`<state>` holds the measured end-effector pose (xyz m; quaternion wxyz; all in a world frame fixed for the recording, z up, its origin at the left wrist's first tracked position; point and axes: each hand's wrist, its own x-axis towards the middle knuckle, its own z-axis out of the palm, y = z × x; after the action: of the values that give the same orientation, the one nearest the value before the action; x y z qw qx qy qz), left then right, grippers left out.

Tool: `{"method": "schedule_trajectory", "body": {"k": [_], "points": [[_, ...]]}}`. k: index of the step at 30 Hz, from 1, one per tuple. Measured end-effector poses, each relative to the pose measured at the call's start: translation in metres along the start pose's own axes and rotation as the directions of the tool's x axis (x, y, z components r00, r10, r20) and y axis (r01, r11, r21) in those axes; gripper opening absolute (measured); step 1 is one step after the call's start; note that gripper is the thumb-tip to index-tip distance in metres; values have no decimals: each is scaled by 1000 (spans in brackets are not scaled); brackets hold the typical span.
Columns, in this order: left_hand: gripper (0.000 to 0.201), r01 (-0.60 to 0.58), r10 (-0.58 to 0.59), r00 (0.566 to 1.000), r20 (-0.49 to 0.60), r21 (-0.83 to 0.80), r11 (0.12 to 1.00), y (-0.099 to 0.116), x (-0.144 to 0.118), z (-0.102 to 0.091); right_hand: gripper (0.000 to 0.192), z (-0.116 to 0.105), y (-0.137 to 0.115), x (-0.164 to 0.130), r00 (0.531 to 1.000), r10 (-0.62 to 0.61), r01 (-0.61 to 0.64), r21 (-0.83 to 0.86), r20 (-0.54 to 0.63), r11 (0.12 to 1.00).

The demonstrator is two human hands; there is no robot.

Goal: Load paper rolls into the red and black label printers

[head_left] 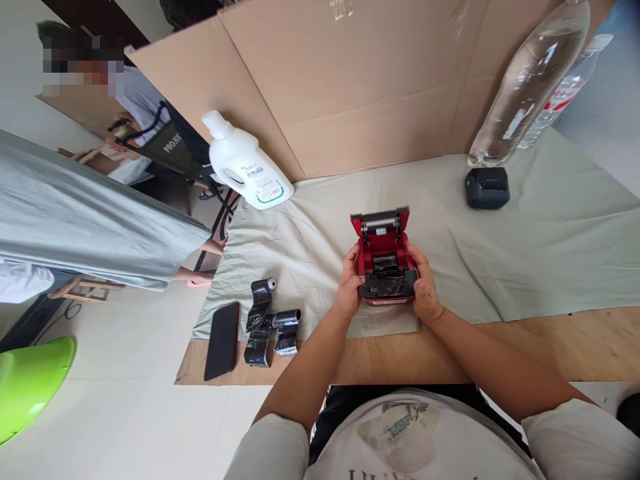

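Both hands grip a small red printer (384, 261) with its lid open, the left hand (349, 288) on its left side and the right hand (423, 285) on its right. It sits on the green cloth (525, 253) near the desk's front edge, with black ribbon rolls (270, 323) and a phone (222, 340) toward the front left corner.

You sit at a wooden table (575, 343) spread with a pale green cloth (550, 240), and a cardboard sheet (350, 80) stands along its far edge as a backdrop. Left of it you see a light tiled floor (125, 413), a lime green seat (30, 383) and a white wall (17, 73); the light is bright and even.
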<state>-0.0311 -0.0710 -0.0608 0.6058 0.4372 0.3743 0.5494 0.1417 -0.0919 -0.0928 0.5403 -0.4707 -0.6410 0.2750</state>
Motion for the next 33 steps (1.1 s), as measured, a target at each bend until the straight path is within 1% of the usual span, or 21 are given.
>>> {"method": "schedule_trajectory", "body": {"k": [2,4,5,6,7,8,9,10,12,14,15,16,18,19,21,23,26,28,30,32,33], "points": [[66,20,-21,1000,7,56,998,4,0,-3,63,-1,2,4,995,-55,66,145,-77,987],[55,-37,48,998,-41,244,969,13,1,-6,57,-2,3,8,991,-72,94,209,-111,973],[47,-85,120,990,-70,378,922,19,2,-6,55,-3,3,9,991,-73,96,207,-113,974],[39,-127,197,977,-84,513,849,26,5,-4,54,-3,3,10,991,-75,96,198,-110,975],[31,-154,254,964,-72,630,762,34,9,-2,53,-3,3,10,991,-79,99,187,-110,977],[25,-165,267,963,-28,722,672,41,14,3,53,-4,3,10,990,-83,101,176,-111,979],[23,-168,229,973,38,795,582,48,20,8,54,-4,3,10,990,-85,103,167,-113,981],[24,-172,149,982,113,857,485,54,26,15,54,-4,3,10,990,-87,104,158,-113,982],[27,-200,-69,972,223,948,248,61,39,30,54,-5,3,9,990,-92,108,143,-110,984],[34,-241,-262,936,234,970,3,65,49,44,53,-5,4,9,989,-100,114,137,-109,984],[37,-252,-327,921,212,964,-87,65,52,50,53,-5,4,9,989,-103,118,135,-110,984],[39,-259,-377,907,187,955,-148,65,55,55,53,-5,5,9,988,-106,121,132,-111,984],[36,-256,-426,893,149,945,-205,64,57,59,53,-5,5,9,988,-106,119,120,-110,986],[33,-250,-429,892,142,946,-207,63,58,60,54,-5,5,9,988,-105,117,110,-110,987],[28,-233,-406,902,145,957,-174,60,57,58,53,-6,4,10,988,-108,119,97,-111,988],[28,-207,-353,922,158,973,-104,58,56,54,52,-6,4,10,986,-120,132,98,-115,986],[30,-163,-206,964,168,986,41,54,51,49,50,-6,3,11,985,-129,141,102,-117,985],[28,-136,-85,984,156,969,206,52,46,45,49,-7,4,11,985,-129,140,101,-114,985],[27,-129,42,992,122,893,432,52,40,36,49,-7,4,11,986,-127,138,100,-108,985],[27,-141,124,989,80,757,638,56,32,18,50,-8,3,11,988,-118,128,99,-103,987],[28,-136,132,989,59,694,707,59,28,4,49,-8,3,11,989,-113,123,100,-101,987]]}}
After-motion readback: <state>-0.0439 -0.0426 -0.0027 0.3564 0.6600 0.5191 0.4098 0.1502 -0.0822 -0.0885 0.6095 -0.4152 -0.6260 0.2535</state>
